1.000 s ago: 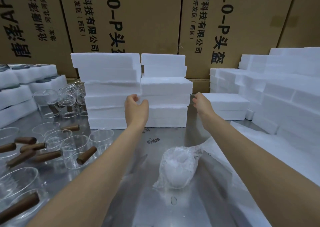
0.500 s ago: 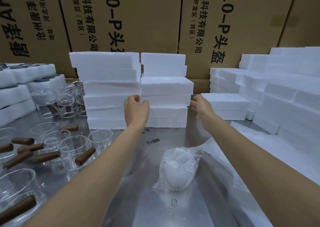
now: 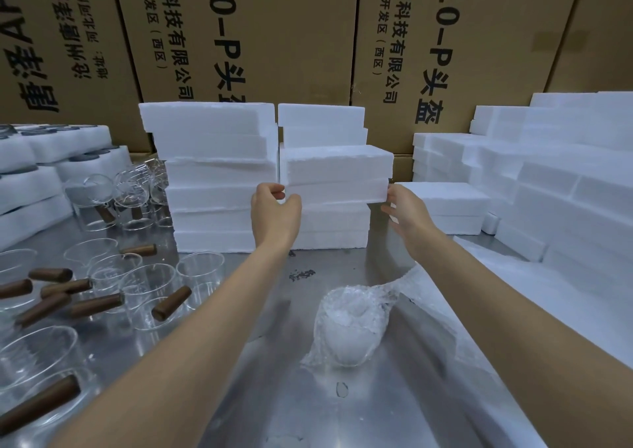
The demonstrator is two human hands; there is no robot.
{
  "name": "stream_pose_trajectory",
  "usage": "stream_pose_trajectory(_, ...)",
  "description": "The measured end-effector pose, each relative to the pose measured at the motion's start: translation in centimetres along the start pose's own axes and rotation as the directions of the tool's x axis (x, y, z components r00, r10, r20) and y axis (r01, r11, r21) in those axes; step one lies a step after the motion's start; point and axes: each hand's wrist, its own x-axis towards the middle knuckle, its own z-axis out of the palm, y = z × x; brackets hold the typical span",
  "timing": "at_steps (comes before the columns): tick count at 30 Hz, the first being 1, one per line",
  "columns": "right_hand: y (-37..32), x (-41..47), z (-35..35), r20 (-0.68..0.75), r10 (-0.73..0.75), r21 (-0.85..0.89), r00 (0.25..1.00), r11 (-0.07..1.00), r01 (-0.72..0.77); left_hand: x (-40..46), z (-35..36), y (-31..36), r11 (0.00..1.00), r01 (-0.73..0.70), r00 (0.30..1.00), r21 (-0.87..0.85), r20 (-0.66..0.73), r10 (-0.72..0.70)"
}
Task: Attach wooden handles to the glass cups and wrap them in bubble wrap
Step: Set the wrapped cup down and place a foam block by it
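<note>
Both hands are at the right-hand stack of white foam boxes (image 3: 337, 180) at the back of the steel table (image 3: 260, 410). The left hand (image 3: 274, 208) curls its fingers round the left end of the box in the middle of that stack; the right hand (image 3: 406, 209) is at the right end, thumb and fingers spread along the lower edge, but whether it has closed on the foam cannot be told. The box appears slightly raised and pulled forward, with two smaller boxes resting on top.

The bubble-wrapped cup (image 3: 349, 331) lies on the table between the forearms, apart from both hands, its wrap twisted to a tail toward the right. Unwrapped glass cups (image 3: 150, 286) with wooden handles (image 3: 171, 303) stand and lie at the left.

Risks, as judged:
- The two boxes on top may slide off if the middle box is drawn out tilted.
- The adjacent left foam stack (image 3: 219, 177) touches this one; friction could drag it.
- A falling box could strike the glassware at the left or the wrapped cup below.
- Foam is light and brittle; a hard pinch may chip the edge.
</note>
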Motion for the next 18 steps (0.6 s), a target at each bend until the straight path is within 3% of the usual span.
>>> stream_pose_trajectory(6,-0.1,-3.4,-1.6,-0.052,-0.09,0.1,0.995,0.99,0.095,-3.5,-1.3,0.9,0.997,-0.072,0.997,-0.032,0.034,0.073)
stream_pose_trajectory(15,3.4,-9.2,-2.9,-0.088,-0.027,0.216,0.996,0.975,0.045,-8.9,-4.7,-0.2,0.998,-0.068,0.982,-0.01,0.175,0.069)
stream_pose_trajectory(18,4.4,-9.7,-2.6,-0.095,-0.018,0.165,0.995,0.986,0.033,-9.5,-5.1,-1.2,0.998,-0.057,0.981,0.02,0.186,0.052)
